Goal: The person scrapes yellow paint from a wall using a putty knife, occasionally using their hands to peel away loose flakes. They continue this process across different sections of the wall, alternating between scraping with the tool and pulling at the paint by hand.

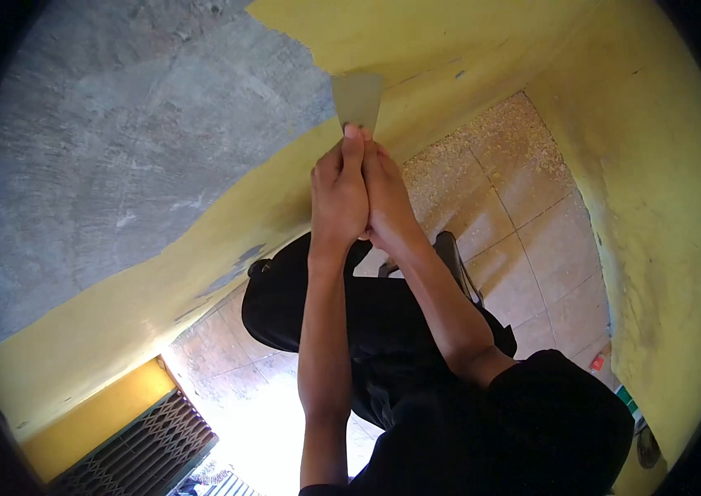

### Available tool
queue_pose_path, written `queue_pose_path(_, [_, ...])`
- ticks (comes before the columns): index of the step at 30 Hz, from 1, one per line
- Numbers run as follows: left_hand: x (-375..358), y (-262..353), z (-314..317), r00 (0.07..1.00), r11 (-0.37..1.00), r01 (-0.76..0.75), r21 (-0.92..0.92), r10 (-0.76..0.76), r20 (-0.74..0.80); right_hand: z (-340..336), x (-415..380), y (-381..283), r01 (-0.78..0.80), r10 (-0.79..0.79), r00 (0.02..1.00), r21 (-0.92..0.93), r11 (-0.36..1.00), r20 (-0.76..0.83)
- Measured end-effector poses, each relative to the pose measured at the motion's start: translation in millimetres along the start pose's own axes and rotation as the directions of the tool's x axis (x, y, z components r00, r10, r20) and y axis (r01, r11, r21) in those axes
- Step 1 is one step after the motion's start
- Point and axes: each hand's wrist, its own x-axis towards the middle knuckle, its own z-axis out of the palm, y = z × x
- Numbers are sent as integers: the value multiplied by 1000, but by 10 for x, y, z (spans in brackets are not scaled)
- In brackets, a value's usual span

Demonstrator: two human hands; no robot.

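Observation:
Both of my hands are wrapped round the handle of a metal scraper (358, 101), with the thumbs side by side near the base of its blade. My left hand (339, 196) is on the left, pressed against my right hand (388, 201). The handle is hidden between the palms. The wide blade points away from me and lies over yellow paint on the wall (416, 50), beside the edge of a bare grey patch (160, 140).
Paint flakes (507, 140) are scattered on the tiled floor (524, 256) by the wall's foot. Another yellow wall (656, 207) rises at the right. A stool leg (452, 256) shows near my knee. A folding metal gate (144, 446) stands at lower left, near bright light.

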Motion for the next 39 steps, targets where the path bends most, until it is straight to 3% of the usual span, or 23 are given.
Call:
queue_pose_path(2, [-42, -48, 7, 1000, 1000, 8, 17, -8, 3, 9, -43, -113, 25, -24, 1000, -102, 995, 16])
queue_pose_path(5, [63, -175, 41, 999, 999, -28, -16, 28, -21, -58, -12, -28, -40, 42, 999, -76, 996, 25])
queue_pose_path(8, [47, -159, 46, 1000, 1000, 8, -10, -8, 0, 48, -54, -137, 18, -19, 1000, -48, 999, -19])
queue_pose_path(10, [20, -62, 13, 997, 995, -6, -96, 13, 72, -23, -63, -164, -29, 31, 999, -88, 996, 14])
queue_pose_path(12, [4, -182, 28, 999, 998, 28, -53, -25, 44, -35, -74, -158, -48, 55, 997, -115, 992, 59])
queue_pose_path(15, [49, -130, 44, 1000, 1000, 15, -2, -15, 19, 3, -50, -132, -78, 77, 997, -85, 993, -9])
queue_pose_path(17, [21, -100, 26, 1000, 1000, 18, 2, -18, 12, 68, -89, -135, 0, -1, 999, -10, 1000, -41])
queue_pose_path(21, [3, -172, 51, 1000, 998, 26, -49, -26, 15, -43, -3, 13, 33, -33, 999, -77, 997, 2])
queue_pose_path(23, [53, -147, 55, 1000, 999, -1, -34, 1, -12, -9, 29, 7, 29, -32, 997, -41, 999, -68])
queue_pose_path(26, [49, -89, 28, 1000, 999, -27, -25, 27, 3, 69, -3, -91, 76, -77, 997, -20, 997, -15])
queue_pose_path(30, [12, -115, 53, 999, 999, -32, -22, 32, -3, 0, 16, -23, 58, -58, 998, -43, 997, -1])
queue_pose_path(33, [33, 16, 29, 999, 999, -54, -11, 54, -4, 59, -25, -104, 56, -60, 995, -51, 997, -81])
queue_pose_path(35, [-1, -18, 22, 999, 998, -42, -39, 42, 20, 75, -107, -263, 43, -40, 999, -124, 991, 27])
queue_pose_path(39, [0, -32, 54, 1000, 999, -27, -19, 27, -7, 66, -7, -96, 111, -115, 992, -78, 991, -53])
